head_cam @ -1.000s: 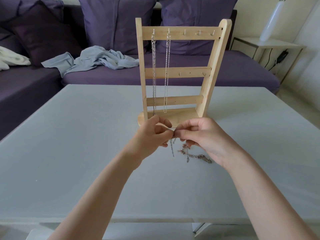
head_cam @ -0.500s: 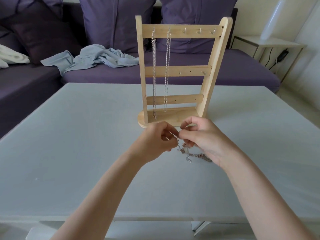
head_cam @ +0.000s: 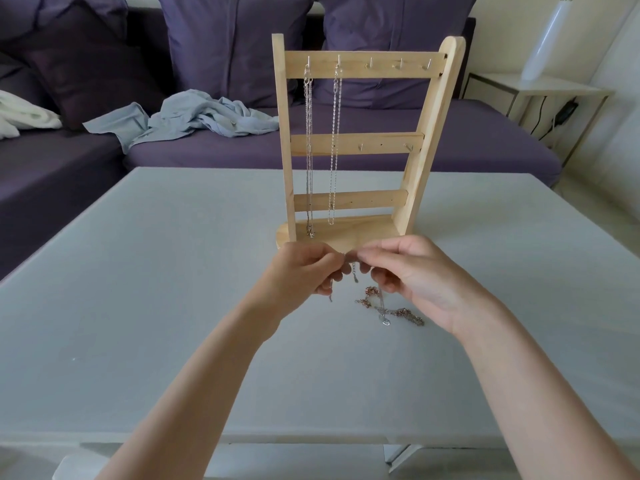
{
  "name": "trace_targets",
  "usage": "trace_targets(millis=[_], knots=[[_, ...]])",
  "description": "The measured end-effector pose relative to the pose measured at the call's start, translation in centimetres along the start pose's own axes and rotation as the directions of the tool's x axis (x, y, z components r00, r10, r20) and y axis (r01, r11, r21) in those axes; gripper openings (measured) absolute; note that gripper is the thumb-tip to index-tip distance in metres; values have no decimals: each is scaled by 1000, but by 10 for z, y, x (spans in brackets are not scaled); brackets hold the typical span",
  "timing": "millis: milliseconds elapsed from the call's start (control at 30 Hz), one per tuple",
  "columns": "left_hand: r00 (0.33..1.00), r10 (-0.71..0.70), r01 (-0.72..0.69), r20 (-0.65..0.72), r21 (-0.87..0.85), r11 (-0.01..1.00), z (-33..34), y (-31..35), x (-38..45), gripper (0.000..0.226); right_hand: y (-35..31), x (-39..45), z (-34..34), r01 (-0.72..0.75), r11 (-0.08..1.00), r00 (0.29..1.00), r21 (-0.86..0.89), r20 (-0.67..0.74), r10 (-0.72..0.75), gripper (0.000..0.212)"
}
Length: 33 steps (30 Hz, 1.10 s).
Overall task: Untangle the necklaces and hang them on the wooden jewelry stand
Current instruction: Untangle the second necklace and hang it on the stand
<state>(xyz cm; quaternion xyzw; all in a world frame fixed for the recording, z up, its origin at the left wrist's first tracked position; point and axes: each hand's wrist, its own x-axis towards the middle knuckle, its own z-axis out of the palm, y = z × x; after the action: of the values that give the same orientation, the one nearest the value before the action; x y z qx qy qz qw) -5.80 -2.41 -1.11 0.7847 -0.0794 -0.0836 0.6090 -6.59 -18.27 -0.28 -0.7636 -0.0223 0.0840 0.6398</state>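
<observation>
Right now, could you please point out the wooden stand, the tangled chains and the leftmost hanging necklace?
wooden stand (head_cam: 356, 143): head view, middle bar.
tangled chains (head_cam: 398, 310): head view, heap on table.
leftmost hanging necklace (head_cam: 308, 150): head view, mid-chain.

I see a pale grey, matte rectangular table (head_cam: 145, 306) filling most of the head view. A light wooden ladder-style jewelry stand (head_cam: 349, 233) sits upright on it, centre-far, its rounded base flat on the top. Just in front of the base, a tangled heap of thin silver and coppery necklace chains (head_cam: 389, 308) lies on the surface, one small oval pendant showing. I can make out a tiny white speck (head_cam: 73, 358) near the left front.
</observation>
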Motion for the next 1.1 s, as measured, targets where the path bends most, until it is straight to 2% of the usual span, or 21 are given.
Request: trace_targets(millis=[133,333,600,667,733,833,1000,1100], knots=[[1000,17,-16,-18,34,999,-1,0,0,28,-1,-1,2,9,1000,1000,-28,-24,-9,5],[997,79,-74,-26,149,986,2,0,-1,29,-1,-1,6,-39,999,999,-15,4,39,13],[984,21,-17,-174,25,1000,4,1,2,22,-1,1,4,-50,998,999,-47,16,51,7],[989,-18,15,-146,-24,1000,6,1,2,21,0,1,5,-45,997,999,-58,8,46,7],[996,-65,60,-62,-71,996,5,2,1,18,1,1,3,-46,996,999,-72,-8,45,3],[995,-94,96,34,-63,993,3,1,0,17,2,-1,0,-48,991,999,-129,-8,48,13],[990,-137,137,24,-10,990,3,1,-1,15,-1,-4,0,-38,985,999,-170,23,43,13],[992,-122,122,-16,-34,992,1,1,-2,15,-5,-2,3,-21,987,999,-159,23,25,11]])
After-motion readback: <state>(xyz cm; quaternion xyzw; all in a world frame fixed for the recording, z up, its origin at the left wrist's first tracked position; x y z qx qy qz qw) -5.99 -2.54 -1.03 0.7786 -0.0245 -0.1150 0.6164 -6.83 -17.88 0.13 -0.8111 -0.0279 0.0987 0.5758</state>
